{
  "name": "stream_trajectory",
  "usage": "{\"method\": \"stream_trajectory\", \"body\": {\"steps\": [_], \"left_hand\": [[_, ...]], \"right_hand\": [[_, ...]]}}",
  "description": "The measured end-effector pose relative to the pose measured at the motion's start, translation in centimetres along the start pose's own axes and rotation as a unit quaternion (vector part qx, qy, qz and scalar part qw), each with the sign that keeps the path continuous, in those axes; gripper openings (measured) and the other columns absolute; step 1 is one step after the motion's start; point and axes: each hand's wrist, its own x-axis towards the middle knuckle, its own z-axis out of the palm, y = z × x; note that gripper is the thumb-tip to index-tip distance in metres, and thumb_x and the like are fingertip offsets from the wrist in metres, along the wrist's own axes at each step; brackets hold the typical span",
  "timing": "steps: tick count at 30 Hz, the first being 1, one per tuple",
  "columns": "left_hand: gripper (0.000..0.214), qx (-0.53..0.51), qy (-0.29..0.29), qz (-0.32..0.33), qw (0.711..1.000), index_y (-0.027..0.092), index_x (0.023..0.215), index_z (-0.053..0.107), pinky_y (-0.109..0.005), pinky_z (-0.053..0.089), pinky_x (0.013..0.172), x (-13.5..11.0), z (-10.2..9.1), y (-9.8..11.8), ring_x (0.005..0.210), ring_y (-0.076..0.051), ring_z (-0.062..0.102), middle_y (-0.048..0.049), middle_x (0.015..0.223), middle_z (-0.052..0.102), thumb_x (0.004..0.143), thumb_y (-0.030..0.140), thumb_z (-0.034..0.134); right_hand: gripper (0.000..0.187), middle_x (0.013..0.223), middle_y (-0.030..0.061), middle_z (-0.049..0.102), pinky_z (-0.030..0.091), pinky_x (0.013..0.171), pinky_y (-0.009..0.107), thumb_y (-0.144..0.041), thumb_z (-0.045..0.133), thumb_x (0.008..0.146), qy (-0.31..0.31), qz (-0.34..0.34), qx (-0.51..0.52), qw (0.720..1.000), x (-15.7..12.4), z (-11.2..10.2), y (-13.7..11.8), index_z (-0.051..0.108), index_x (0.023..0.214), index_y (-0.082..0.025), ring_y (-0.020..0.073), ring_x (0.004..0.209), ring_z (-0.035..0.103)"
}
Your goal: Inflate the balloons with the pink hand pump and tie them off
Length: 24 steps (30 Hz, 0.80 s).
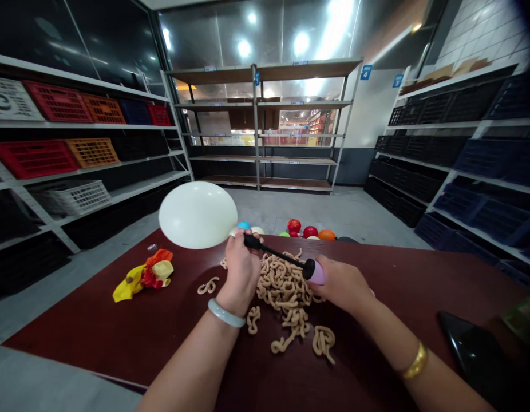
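My left hand is closed around the neck of a white inflated balloon, holding it on the black nozzle of a hand pump. That balloon floats just above the dark red table, left of centre. My right hand grips the pump's pink body at the rod's other end. A heap of tan curly clips lies on the table under and between both hands.
Limp yellow, orange and red balloons lie at the table's left. Inflated coloured balloons sit on the floor beyond the far edge. A black phone rests at the right. Shelving with crates lines both sides and the back.
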Motion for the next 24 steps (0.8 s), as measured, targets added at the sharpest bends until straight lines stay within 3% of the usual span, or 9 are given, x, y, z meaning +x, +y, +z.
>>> {"method": "stream_trajectory", "body": {"steps": [5,11,17,20,24], "left_hand": [[0.020,-0.013,0.017,0.009,1.000,0.019,0.080,0.049,-0.028,0.046,0.063,0.9,-0.6,0.1,0.064,-0.012,0.055,0.0015,0.073,0.053,0.085,0.026,0.067],[0.026,-0.009,-0.023,-0.022,0.999,0.019,0.083,0.053,-0.026,0.047,0.067,-3.2,0.5,-3.5,0.067,-0.011,0.055,0.0014,0.078,0.054,0.080,0.033,0.075],[0.026,0.000,-0.017,-0.077,0.997,0.019,0.081,0.051,-0.027,0.049,0.072,-6.9,1.3,-5.9,0.070,-0.011,0.056,0.0011,0.078,0.056,0.081,0.033,0.074],[0.026,0.003,-0.016,-0.082,0.997,0.019,0.081,0.050,-0.027,0.049,0.071,-7.0,1.6,-5.8,0.070,-0.011,0.056,0.0011,0.078,0.056,0.081,0.031,0.074],[0.023,0.009,-0.020,-0.075,0.997,0.018,0.082,0.052,-0.027,0.049,0.068,-4.9,1.3,-4.5,0.067,-0.012,0.056,0.0006,0.078,0.056,0.081,0.028,0.073]], "right_hand": [[0.033,0.084,0.0061,0.070,0.035,0.060,0.030,-0.051,0.059,0.080,0.003,-0.009,-0.022,1.000,0.1,0.3,1.2,0.058,0.094,-0.022,0.0264,0.078,0.068],[0.032,0.085,0.0064,0.071,0.033,0.060,0.031,-0.051,0.061,0.079,0.010,-0.009,-0.010,1.000,-0.4,0.2,-0.1,0.057,0.092,-0.022,0.0259,0.077,0.068],[0.030,0.087,0.0063,0.072,0.035,0.061,0.030,-0.046,0.062,0.079,-0.009,0.012,0.017,1.000,-0.9,-0.7,-1.7,0.056,0.096,-0.022,0.0248,0.078,0.068],[0.031,0.088,0.0066,0.072,0.035,0.062,0.031,-0.049,0.060,0.082,-0.014,0.017,0.022,1.000,-0.9,-0.9,-1.9,0.056,0.097,-0.022,0.0253,0.078,0.069],[0.034,0.089,0.0066,0.072,0.035,0.061,0.031,-0.054,0.058,0.083,-0.013,0.018,0.027,0.999,-0.7,-0.6,-1.7,0.057,0.097,-0.023,0.0265,0.078,0.069]]}}
